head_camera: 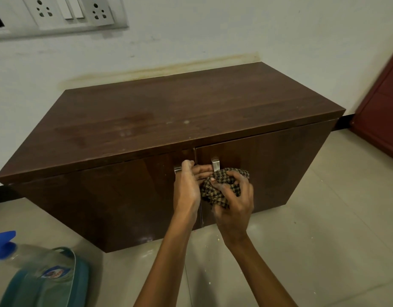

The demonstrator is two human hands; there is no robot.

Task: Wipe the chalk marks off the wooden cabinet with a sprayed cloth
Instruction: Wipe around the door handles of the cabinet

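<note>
Blurred bottle label [55,273]; bunched checked cloth [227,174]

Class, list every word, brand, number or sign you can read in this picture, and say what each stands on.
No text is readable.
Spray bottle label: blue and red, too blurred to read.
Socket panel, cabinet, cloth: no lettering visible.

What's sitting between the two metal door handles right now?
Head view: fingers of the left hand, reaching the checked cloth, and the door seam lie between the left handle and right handle.
</note>
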